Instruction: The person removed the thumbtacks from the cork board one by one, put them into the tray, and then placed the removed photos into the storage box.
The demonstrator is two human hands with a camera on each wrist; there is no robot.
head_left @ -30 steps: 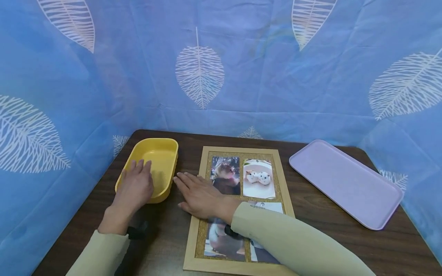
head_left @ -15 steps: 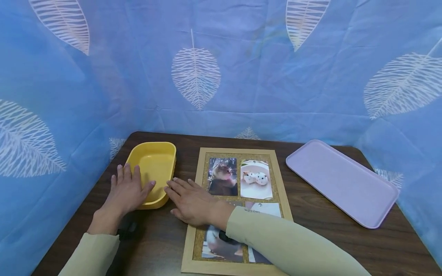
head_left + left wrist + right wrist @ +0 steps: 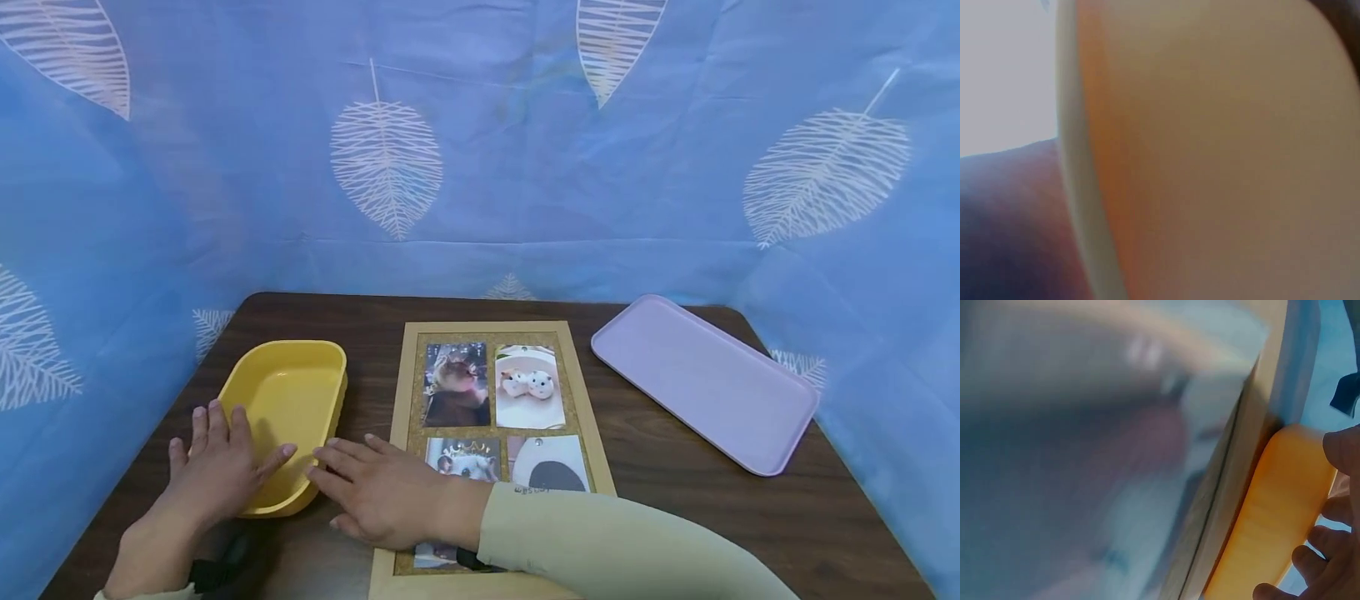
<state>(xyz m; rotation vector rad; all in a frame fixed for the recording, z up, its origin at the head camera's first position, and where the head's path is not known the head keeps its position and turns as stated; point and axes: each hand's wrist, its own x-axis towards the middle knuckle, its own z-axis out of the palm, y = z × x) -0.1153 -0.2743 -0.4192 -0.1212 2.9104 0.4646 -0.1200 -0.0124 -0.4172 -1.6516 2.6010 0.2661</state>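
A yellow rectangular tub (image 3: pixel 300 383) with rounded corners stands at the table's left, with nothing in it. My left hand (image 3: pixel 213 475) lies at its near left edge, fingers straight and spread, thumb out over the inside. From the other side my right hand (image 3: pixel 390 492) reaches across a picture frame, its straight fingertips at the tub's right side. In the right wrist view the tub's side (image 3: pixel 1279 494) shows orange beside the frame, with the right hand's fingers (image 3: pixel 1310 562) near its edge. A blurred inner surface of the tub (image 3: pixel 1222 150) fills most of the left wrist view.
The wooden picture frame (image 3: pixel 588 400) holds several animal photos on a gold backing and lies under the right forearm. At the right sits a lilac tray (image 3: pixel 705 383), set at a slant. Blue cloth with white leaves (image 3: pixel 510 192) hangs behind the dark table (image 3: pixel 675 500).
Both hands and the tub have shifted toward the near side of the table. My left hand's fingers and thumb have spread. The head view has swung slightly right; frame and tray keep their places.
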